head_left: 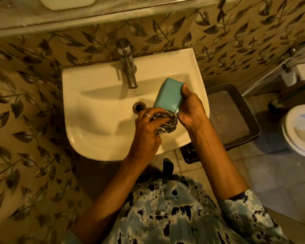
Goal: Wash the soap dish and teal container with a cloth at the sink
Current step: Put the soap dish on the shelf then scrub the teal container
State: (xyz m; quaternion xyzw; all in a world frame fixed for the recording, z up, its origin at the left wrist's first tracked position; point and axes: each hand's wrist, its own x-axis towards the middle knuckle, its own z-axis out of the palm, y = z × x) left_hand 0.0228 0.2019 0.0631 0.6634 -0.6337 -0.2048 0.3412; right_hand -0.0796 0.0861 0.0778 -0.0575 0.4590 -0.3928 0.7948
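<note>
Over the sink point(74, 103): the teal container point(167, 95) was held tilted above the white basin, right of the drain point(139, 106) and just below the tap point(128, 67)
Right hand point(190, 110): fingers curled round the container's right side, thumb near its far end
Left hand point(146, 131): fingers closed tight on a bunched patterned cloth point(167, 123)
Contact: the cloth touched the container's near end, between both hands
Floor at right: a dark tray point(236, 110) lay beside the sink

The person wears a shirt point(174, 222) mottled in pale blue, white and dark navy blotches, with a small round button point(158, 212) at the front, a right sleeve point(245, 206) ending near the elbow, and a silvery ring point(147, 115) on a finger of the left hand point(144, 136).
</note>
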